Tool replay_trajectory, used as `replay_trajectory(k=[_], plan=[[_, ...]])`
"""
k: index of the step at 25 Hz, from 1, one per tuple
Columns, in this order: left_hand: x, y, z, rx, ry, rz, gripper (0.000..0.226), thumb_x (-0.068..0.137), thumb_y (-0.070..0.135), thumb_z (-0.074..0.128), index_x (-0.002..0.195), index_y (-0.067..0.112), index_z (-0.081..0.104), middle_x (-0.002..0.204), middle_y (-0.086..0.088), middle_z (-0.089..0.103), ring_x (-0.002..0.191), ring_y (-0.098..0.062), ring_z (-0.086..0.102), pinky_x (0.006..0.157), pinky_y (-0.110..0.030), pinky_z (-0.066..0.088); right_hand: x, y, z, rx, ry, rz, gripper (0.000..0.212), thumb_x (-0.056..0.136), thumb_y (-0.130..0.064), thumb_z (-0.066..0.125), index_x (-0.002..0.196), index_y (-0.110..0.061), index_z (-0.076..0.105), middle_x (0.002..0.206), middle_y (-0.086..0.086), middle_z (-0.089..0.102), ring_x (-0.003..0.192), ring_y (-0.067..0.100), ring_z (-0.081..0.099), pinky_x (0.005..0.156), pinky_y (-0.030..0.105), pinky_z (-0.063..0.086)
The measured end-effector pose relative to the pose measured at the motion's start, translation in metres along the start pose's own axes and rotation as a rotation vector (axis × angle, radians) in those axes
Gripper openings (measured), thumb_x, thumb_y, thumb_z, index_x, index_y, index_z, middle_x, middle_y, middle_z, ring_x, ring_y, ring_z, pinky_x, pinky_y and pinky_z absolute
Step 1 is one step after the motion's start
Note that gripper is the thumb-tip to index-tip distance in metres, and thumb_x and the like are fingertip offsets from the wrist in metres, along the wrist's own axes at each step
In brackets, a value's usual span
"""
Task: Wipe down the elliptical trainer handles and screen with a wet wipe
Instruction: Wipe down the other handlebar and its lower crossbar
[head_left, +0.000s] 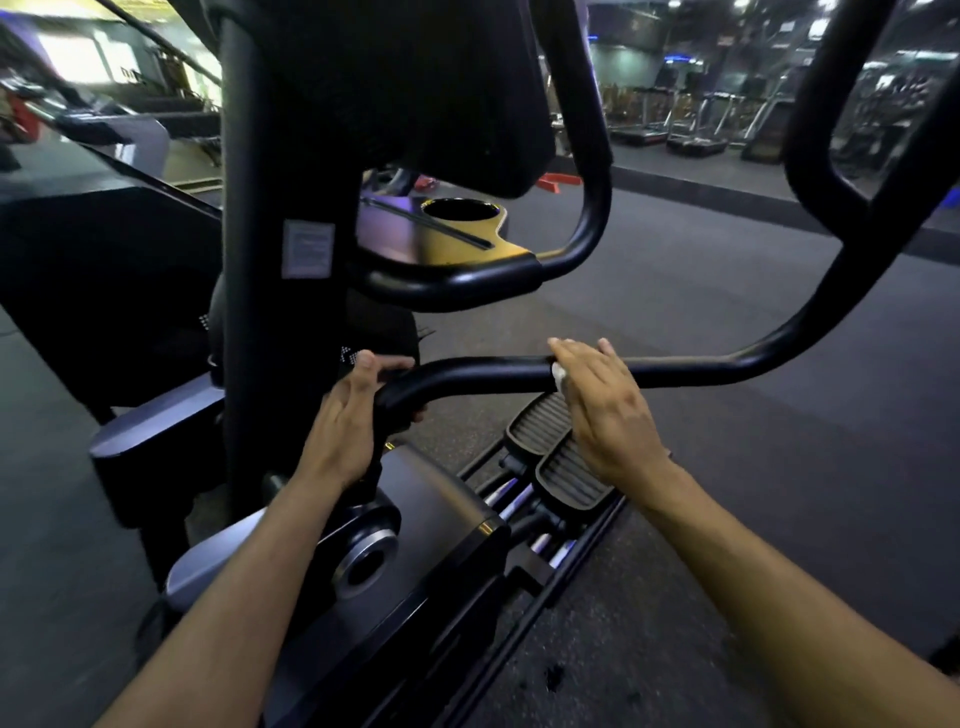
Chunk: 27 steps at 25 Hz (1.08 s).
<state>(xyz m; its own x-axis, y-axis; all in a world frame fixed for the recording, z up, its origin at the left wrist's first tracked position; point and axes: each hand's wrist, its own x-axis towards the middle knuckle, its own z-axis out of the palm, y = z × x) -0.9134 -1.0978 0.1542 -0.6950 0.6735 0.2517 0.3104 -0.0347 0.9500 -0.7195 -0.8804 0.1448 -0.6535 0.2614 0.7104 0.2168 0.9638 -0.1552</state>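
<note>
The left hand (353, 410) grips the curved inner end of the black handle (493, 375), fingers wrapped round it. The right hand (602, 400) lies over the bar's middle, fingers fairly straight, pressing a white wipe (559, 375) against it. Right of that hand the bar runs bare before bending upward. The pedals (561, 457) sit below, with open floor (753, 467) beyond.

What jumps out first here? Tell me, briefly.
The two bare hands mid-frame on the black handle bar: the left hand grips its bent end, the right hand presses a white wet wipe against it. Behind them, a cup holder sits below the dark console.
</note>
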Motion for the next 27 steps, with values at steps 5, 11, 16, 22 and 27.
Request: replay_trajectory(k=[5,11,16,22,27], plan=[[-0.001,-0.017,-0.006,-0.03,-0.002,0.014,0.083,0.091,0.089,0.02,0.126,0.033,0.07,0.096,-0.011,0.08,0.097,-0.029,0.077,0.095,-0.06,0.057,0.002,-0.012,0.006,-0.039,-0.045,-0.279,0.046,0.103,-0.006,0.037,0.148,0.001,0.046,0.154,0.015,0.047,0.145,0.025,0.041,0.124,0.047,0.025],[0.0,-0.018,-0.005,-0.101,0.015,-0.069,0.09,0.09,0.088,0.016,0.128,0.025,0.069,0.101,-0.016,0.079,0.101,-0.037,0.075,0.098,-0.058,0.056,0.037,-0.036,0.01,0.108,-0.019,0.081,0.033,0.102,-0.015,0.047,0.125,-0.003,0.066,0.112,0.013,0.071,0.103,0.032,0.065,0.098,0.039,0.045],[0.001,-0.018,-0.009,-0.227,0.094,-0.144,0.092,0.091,0.081,0.014,0.125,0.015,0.068,0.102,-0.023,0.076,0.098,-0.048,0.071,0.084,-0.048,0.057,0.01,-0.029,0.012,-0.041,-0.035,-0.379,0.044,0.105,-0.004,0.037,0.148,0.002,0.045,0.156,0.017,0.044,0.147,0.026,0.039,0.122,0.049,0.029],[0.002,-0.02,-0.012,-0.219,0.122,-0.174,0.093,0.086,0.09,0.019,0.118,0.021,0.073,0.103,-0.024,0.074,0.099,-0.049,0.071,0.087,-0.056,0.059,0.034,-0.052,0.025,0.06,0.006,-0.053,0.039,0.101,-0.008,0.046,0.137,0.0,0.058,0.122,0.015,0.067,0.113,0.035,0.063,0.114,0.046,0.038],[0.002,-0.022,-0.013,-0.227,0.12,-0.179,0.095,0.083,0.094,0.016,0.114,0.026,0.075,0.103,-0.024,0.074,0.102,-0.047,0.071,0.099,-0.068,0.052,0.018,-0.043,0.017,-0.061,-0.036,-0.392,0.044,0.106,-0.006,0.034,0.147,0.005,0.045,0.152,0.019,0.048,0.144,0.03,0.044,0.123,0.047,0.028]])
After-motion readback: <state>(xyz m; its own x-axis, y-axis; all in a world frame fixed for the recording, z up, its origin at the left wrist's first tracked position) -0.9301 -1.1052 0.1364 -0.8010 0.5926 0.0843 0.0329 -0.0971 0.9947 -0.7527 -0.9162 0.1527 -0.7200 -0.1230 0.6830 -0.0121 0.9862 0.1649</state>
